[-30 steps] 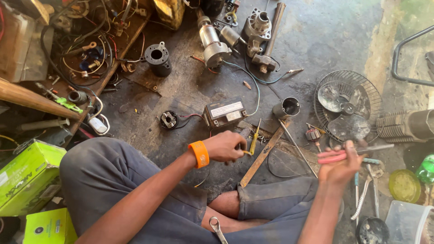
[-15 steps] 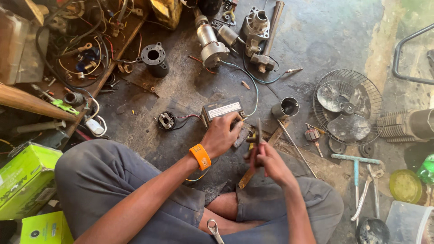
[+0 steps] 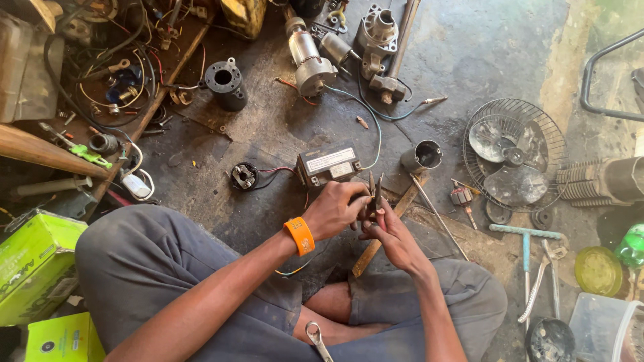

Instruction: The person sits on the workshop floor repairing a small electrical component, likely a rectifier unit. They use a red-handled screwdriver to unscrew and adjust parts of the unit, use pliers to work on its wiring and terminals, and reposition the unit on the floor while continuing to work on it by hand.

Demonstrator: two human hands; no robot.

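- The stained grey concrete floor (image 3: 469,53) carries scattered motor parts, wires and tools around the seated person.
- A round wire fan guard with grey blades (image 3: 515,155) lies to the right, well apart from the hands.
- A small black rectangular battery with a white label (image 3: 327,165) sits just beyond the hands.
- The left hand (image 3: 337,209), an orange wristband behind it, and the right hand (image 3: 388,231) meet above the lap, both closed around slim metal pliers (image 3: 374,190) pointing upward.
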